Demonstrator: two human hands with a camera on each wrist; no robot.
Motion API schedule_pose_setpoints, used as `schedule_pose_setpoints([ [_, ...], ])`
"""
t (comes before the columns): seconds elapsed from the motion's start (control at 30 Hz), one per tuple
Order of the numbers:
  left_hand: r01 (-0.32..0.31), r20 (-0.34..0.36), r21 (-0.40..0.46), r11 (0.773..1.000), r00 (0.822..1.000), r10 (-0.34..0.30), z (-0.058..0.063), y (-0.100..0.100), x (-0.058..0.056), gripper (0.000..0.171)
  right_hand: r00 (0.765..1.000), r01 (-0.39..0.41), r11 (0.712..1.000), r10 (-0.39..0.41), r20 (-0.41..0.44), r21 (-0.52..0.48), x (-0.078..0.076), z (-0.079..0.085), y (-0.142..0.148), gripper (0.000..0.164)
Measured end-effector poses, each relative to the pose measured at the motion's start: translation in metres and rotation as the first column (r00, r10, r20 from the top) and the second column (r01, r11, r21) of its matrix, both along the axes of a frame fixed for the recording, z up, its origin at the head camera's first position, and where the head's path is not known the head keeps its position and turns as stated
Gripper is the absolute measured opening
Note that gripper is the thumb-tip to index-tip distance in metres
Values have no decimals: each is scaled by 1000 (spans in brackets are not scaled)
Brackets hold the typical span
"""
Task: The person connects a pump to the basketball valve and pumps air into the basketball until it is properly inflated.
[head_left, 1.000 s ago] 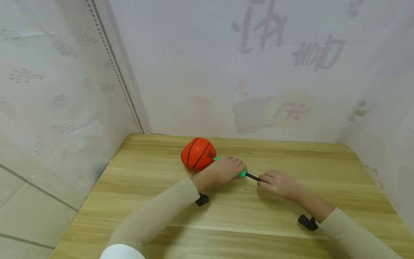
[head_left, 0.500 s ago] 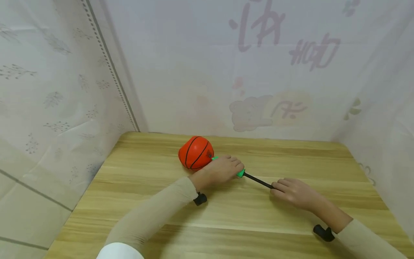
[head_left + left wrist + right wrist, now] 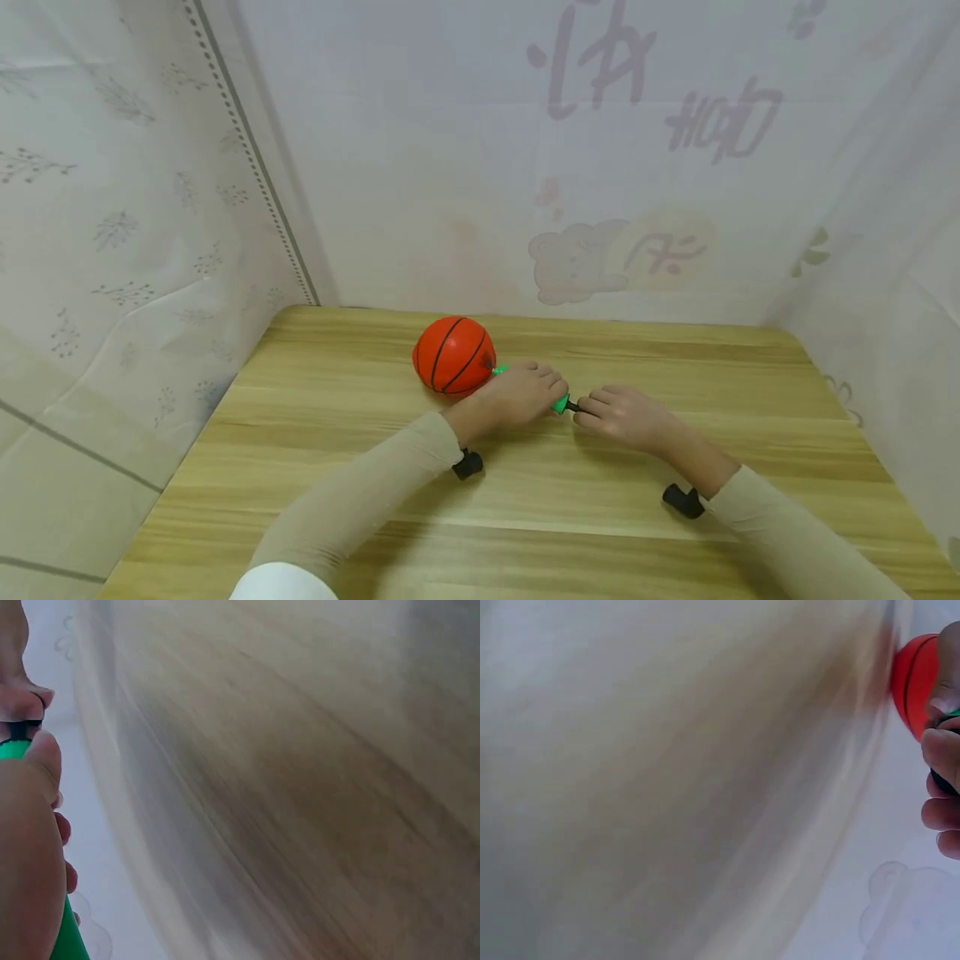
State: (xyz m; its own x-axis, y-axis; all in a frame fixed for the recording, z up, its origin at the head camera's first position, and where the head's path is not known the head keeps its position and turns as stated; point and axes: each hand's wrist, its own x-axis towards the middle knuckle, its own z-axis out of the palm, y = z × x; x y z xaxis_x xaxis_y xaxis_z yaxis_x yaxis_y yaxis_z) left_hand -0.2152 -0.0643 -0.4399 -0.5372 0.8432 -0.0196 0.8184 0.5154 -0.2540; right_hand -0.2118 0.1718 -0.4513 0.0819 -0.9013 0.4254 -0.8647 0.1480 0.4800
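A red toy basketball (image 3: 452, 357) with black lines lies near the back of the table, nearly round. The nozzle end of a green hand pump (image 3: 561, 404) meets its right side. My left hand (image 3: 521, 392) grips the pump's barrel, covering most of it; green shows past the palm in the left wrist view. To the right, my right hand (image 3: 624, 417) holds the black pump handle, fingers curled round it in the right wrist view. Only a short piece of black rod (image 3: 573, 407) shows between the two hands.
The wood-grain table (image 3: 360, 500) backs onto a pale printed curtain (image 3: 420, 167), with more curtain on the left and right. Black wrist mounts (image 3: 468, 464) stick out under both forearms.
My right hand first drew the rod out to the right, then pushed it back toward the barrel. The ball's flattened left side has become rounder. My left hand keeps its grip.
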Motion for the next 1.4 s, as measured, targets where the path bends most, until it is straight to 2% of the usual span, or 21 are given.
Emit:
schedule_pose_setpoints([
  [0.2,2,36,34,999,999,-3,1,-6,-2,32,1000,-15,999,15,-2,-48,7,-7,24,37],
  [0.37,21,22,65,998,1000,-22,2,-11,-3,32,1000,-10,999,10,14,-44,21,-8,56,37],
  [0.47,22,13,63,998,1000,-23,2,-11,-2,32,1000,-5,1000,6,22,-27,26,-6,66,40],
  [0.57,19,5,39,999,1000,-19,2,-7,-1,32,999,15,1000,-15,35,5,27,-3,63,43],
  [0.7,-10,14,6,1000,1000,10,3,-3,-1,32,998,41,999,-43,42,34,18,0,40,46],
  [0.83,-36,7,-11,999,999,36,3,-2,-1,32,999,42,999,-42,32,18,8,0,14,48],
  [1.03,-20,2,-17,1000,1000,20,3,-5,2,28,1000,17,1000,-17,14,-1,0,1,-5,48],
  [1.17,-16,16,16,1000,1000,16,4,-9,3,24,1000,9,1000,-9,10,-18,5,-1,6,42],
  [1.4,19,6,42,999,1000,-19,9,-19,1,27,1000,-11,999,12,23,-42,23,-3,47,39],
])
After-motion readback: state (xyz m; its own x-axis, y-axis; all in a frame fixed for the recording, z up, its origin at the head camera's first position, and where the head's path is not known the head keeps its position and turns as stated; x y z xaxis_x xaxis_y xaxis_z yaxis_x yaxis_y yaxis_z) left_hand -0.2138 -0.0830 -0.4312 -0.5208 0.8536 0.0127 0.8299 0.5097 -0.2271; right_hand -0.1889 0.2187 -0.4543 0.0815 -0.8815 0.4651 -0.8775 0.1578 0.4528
